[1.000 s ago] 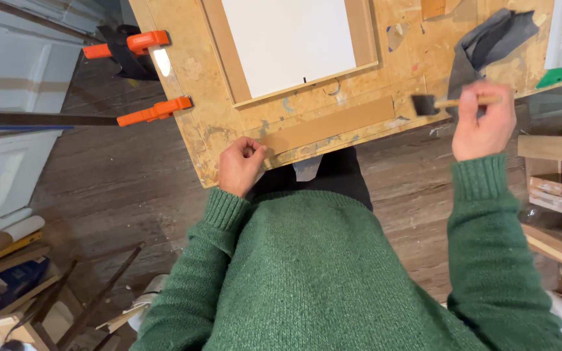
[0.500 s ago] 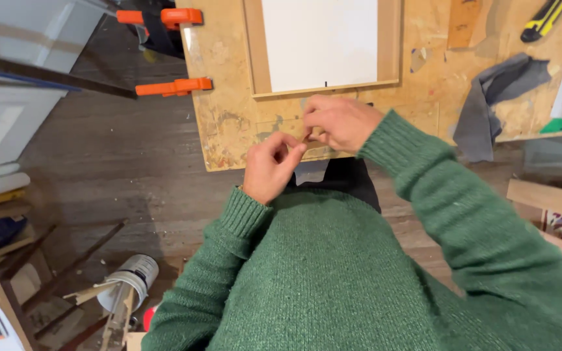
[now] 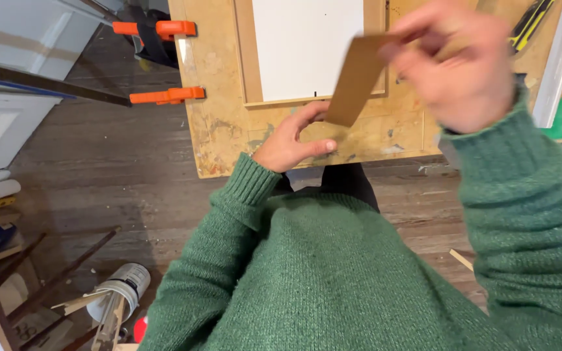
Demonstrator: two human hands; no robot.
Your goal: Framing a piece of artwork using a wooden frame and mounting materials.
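Observation:
My right hand (image 3: 463, 71), blurred, is raised above the workbench (image 3: 222, 136) and pinches the upper end of a flat brown wooden strip (image 3: 358, 78). The strip slants down to the left, its lower end near my left hand (image 3: 294, 140). My left hand rests on the bench near its front edge, fingers spread, thumb out, holding nothing. Behind the strip lies a white panel (image 3: 304, 45) set in a wooden frame (image 3: 245, 58). Green sweater sleeves cover both arms.
Two orange clamps (image 3: 164, 94) stick out from the bench's left edge. A yellow and black utility knife (image 3: 531, 23) and a white strip (image 3: 557, 62) lie at the right. Dark wood floor, a can with sticks (image 3: 121, 292) and clutter fill the lower left.
My right hand has lifted the wooden strip off the bench front and swung it up to the right. My left hand opened and settled on the bench. The view shifted right.

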